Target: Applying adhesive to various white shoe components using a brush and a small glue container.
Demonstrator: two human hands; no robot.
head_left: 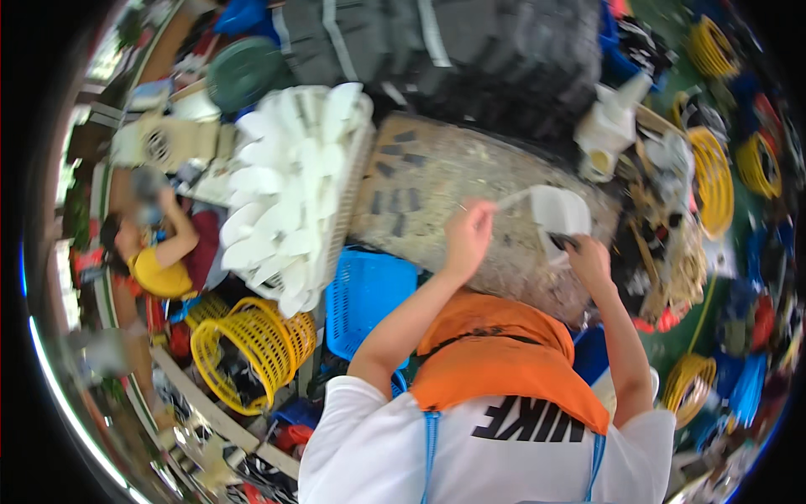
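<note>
White piece [561, 208] lay over the right half of the counter [470, 164]; could not tell if fully flat on it. A pale strip [515, 197] ran from its left edge toward the counter's middle. Piece looked thin and light, probably bendy yet springy, smooth enough to slip; likely best held flat by its broad face, strip by its free end, since it could tear.

Left hand [472, 231], left of the piece, over the counter's middle: fingertips pinched, apparently on the strip's end. Right hand [591, 259] closed round a dark tool [562, 241] at the piece's near edge, above the counter's right side.

Farther out: dark scraps [397, 202] on the counter's left; white stack [277, 202] beyond that edge; bottle [611, 126] at its far right corner; blue basket [338, 298] off its near left corner.
</note>
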